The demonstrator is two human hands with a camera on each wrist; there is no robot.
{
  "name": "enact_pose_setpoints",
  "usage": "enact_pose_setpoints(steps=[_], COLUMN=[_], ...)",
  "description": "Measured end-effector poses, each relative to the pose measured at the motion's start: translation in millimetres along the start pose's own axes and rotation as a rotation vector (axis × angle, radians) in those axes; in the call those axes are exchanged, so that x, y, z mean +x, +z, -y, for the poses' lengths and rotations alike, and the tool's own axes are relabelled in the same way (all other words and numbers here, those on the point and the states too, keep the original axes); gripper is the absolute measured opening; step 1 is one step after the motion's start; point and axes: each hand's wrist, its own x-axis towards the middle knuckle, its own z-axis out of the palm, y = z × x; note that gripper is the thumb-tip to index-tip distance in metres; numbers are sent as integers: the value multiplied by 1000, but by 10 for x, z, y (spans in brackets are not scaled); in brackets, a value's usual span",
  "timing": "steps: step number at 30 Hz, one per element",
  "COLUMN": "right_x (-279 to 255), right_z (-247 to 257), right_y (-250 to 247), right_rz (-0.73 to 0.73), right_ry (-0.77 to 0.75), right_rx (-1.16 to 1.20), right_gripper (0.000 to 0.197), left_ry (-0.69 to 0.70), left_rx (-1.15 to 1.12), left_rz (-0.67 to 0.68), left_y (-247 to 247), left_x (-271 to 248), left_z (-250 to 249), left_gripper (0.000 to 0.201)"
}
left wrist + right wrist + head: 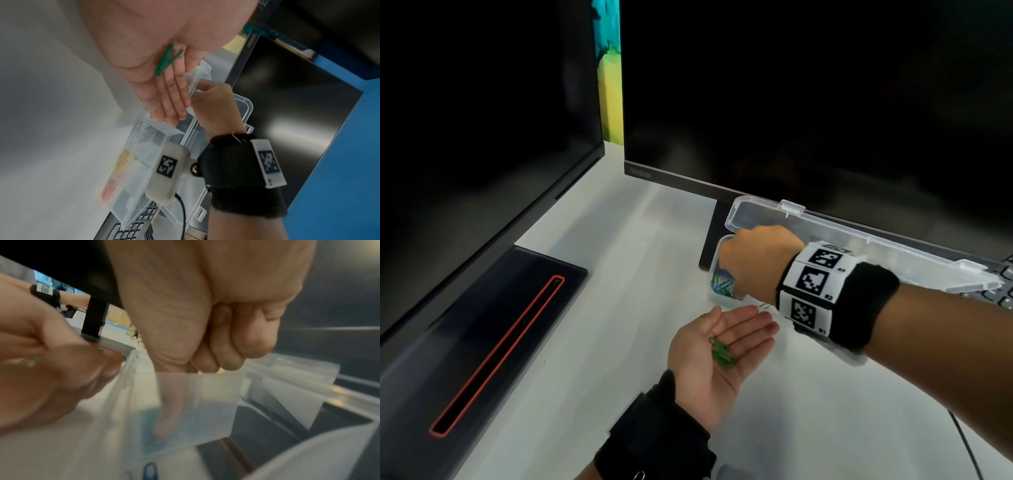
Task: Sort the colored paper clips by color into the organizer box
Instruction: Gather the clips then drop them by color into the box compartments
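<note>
My left hand (pixel 722 342) lies palm up and open just in front of the organizer box (pixel 710 274), with a few green paper clips (pixel 722 353) loose on the palm. The left wrist view shows the same green clips (pixel 166 62) at the base of the straight fingers (pixel 170 104). My right hand (pixel 753 260) reaches down into the box's leftmost compartment, which holds blue and green clips (pixel 722 284). In the right wrist view three fingers (pixel 236 344) are curled while one digit points down onto blue clips (pixel 150 423) behind the translucent wall. Any pinch is hidden.
The box's clear lid (pixel 859 243) stands open against the monitor (pixel 791 102). Other compartments hold yellow clips (pixel 123 160) and red clips (pixel 110 190). A keyboard (pixel 131 227) lies right of the box. A dark stand base with a red slot (pixel 493 342) sits left.
</note>
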Motion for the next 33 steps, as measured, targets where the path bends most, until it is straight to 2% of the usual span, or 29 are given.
enact_pose_setpoints(steps=[3,14,16,18,20,22,25,27,28,30,33], right_x=[-4,-66,-54,-52,-75,-146,-274,-323,-332,-318,-271], right_z=[62,33,6,-53,-138,-199,-241,-261,-273,-289,-291], right_y=[-22,68,64,61,96,142,191,237,255,278,265], right_rz=[2,-12,-9,-21,-66,-119,-83,2,43,83,86], right_ry=[-9,-17,-20,13,68,107,205,295,311,295,305], right_rx=[-60,-51,-59,4,177,487,1239,1722,1868,1972,1911], right_gripper=[18,16,6,12,14,18,27,20,14,10,19], left_ry=[9,13,10,6,8,8,6,6,7,9,10], left_rx=[-6,-4,-7,-13,-18,-23,-22,-20,-19,-22,-27], left_rz=[12,-12,-19,-23,-24,-22,-17,-18,-20,-22,-17], left_y=[4,26,21,17,13,11,9,5,4,6,10], left_x=[6,-15,-20,-22,-23,-17,-8,-1,-1,-1,-6], left_z=[4,-3,-5,-4,-8,-8,-3,1,4,5,1], left_gripper=[52,46,45,45,44,44,44,43,43,43,43])
